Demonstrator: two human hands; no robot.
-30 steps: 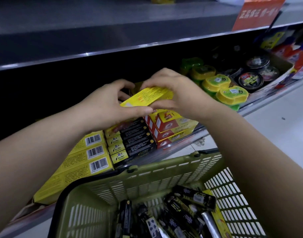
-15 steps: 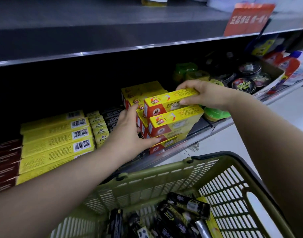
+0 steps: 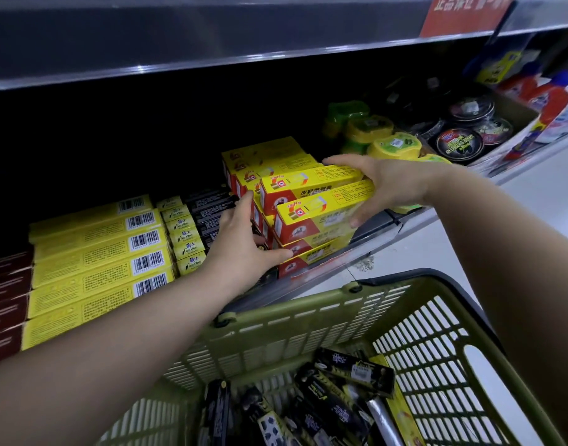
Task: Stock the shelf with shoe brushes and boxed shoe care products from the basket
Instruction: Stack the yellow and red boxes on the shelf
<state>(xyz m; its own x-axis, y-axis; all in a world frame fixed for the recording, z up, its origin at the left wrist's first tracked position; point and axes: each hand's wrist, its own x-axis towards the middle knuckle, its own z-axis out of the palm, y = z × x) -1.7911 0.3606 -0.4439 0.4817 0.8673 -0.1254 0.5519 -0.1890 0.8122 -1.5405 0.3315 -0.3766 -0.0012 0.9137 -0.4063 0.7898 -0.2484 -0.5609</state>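
Observation:
A stack of yellow-and-red shoe care boxes (image 3: 311,204) stands at the front of the lower shelf (image 3: 379,243). My right hand (image 3: 388,185) grips the right end of the top two boxes, with fingers over the top and the thumb underneath. My left hand (image 3: 244,239) presses flat against the stack's left side, its thumb lying across the front of a lower box. Below me is the green basket (image 3: 308,320), which holds several black packaged items (image 3: 340,400) and a yellow box (image 3: 401,413).
Long yellow barcoded boxes (image 3: 95,262), small yellow-and-black boxes (image 3: 186,233) and dark red boxes (image 3: 5,300) fill the shelf to the left. Yellow-green tubs (image 3: 395,146), black tins (image 3: 459,143) and bottles (image 3: 553,104) sit to the right. An upper shelf (image 3: 244,43) overhangs.
A second ago both hands held a yellow box in the air. It now lies on top of the stack. My left hand dropped to the stack's left side and my right hand holds its right end.

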